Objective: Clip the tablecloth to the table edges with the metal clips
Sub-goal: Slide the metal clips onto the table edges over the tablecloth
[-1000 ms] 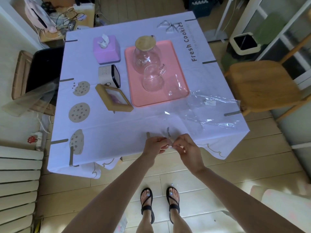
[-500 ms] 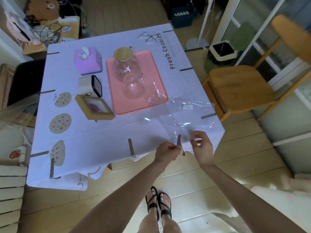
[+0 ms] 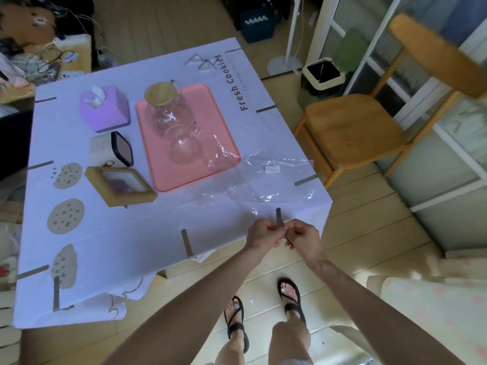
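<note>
A white tablecloth with cookie prints covers the table. Grey metal clips hold its edges, one on the near edge, others at the right edge and left edge. My left hand and my right hand meet at the near edge by the right corner. Both pinch a metal clip that lies over the cloth edge. Its lower end is hidden by my fingers. Spare clips lie at the far side.
A pink tray carries a glass jug and cup. A purple tissue box, a small clock and a wooden frame stand left of it. Clear plastic wrap lies near my hands. A wooden chair stands to the right.
My hands moved right along the near edge, leaving one clip fixed behind them. The right hand, briefly apart, has closed in on the second clip beside the left.
</note>
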